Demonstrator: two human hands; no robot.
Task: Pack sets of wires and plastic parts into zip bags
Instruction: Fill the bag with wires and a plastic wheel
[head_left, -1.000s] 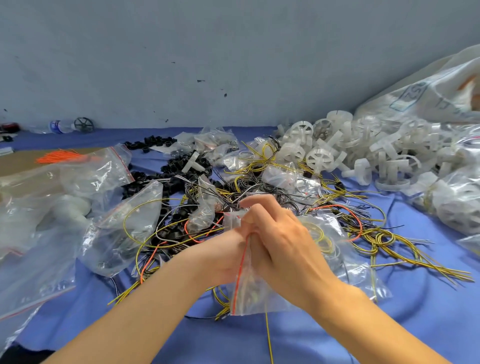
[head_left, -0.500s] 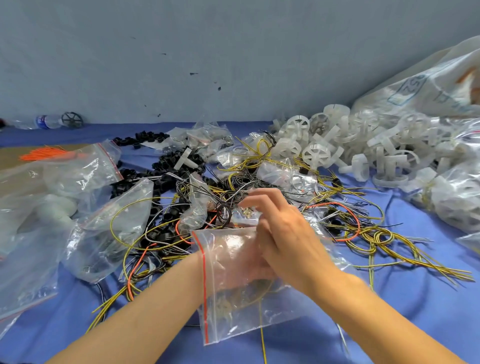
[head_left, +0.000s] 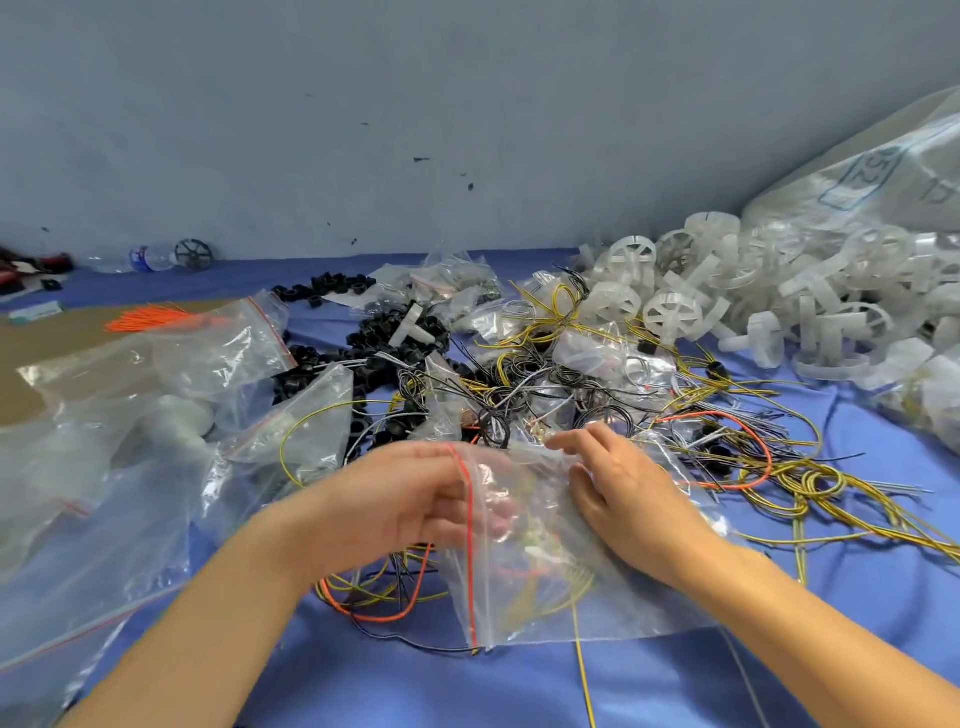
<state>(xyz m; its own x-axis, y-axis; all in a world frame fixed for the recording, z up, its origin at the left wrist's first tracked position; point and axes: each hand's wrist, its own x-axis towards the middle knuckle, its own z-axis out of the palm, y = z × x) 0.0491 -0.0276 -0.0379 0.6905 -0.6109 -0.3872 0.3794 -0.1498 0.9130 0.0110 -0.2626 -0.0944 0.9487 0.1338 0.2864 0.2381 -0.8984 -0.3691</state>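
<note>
The zip bag (head_left: 561, 587) is showing clear film with a red seal stripe. The wires (head_left: 519, 384) are running yellow, black and white, with one wire loop (head_left: 717, 414) showing orange-red. The plastic wheels (head_left: 672, 312) are appearing translucent white, the rings (head_left: 306, 364) black and the cloth (head_left: 883, 623) plain blue.

From my station I see the left forearm (head_left: 234, 597) and the right forearm (head_left: 805, 613) reaching in from below, angled toward each other; the left hand (head_left: 410, 499) sits with its palm turned inward, its fingers (head_left: 493, 517) loosely bent toward the right hand and too blurred for me to call the grip; the right hand (head_left: 623, 493) lies just beside it, back upward, wrist straight, fingers stretched forward and slightly spread, thumb angled toward the left hand; the two hands are near, not touching.
</note>
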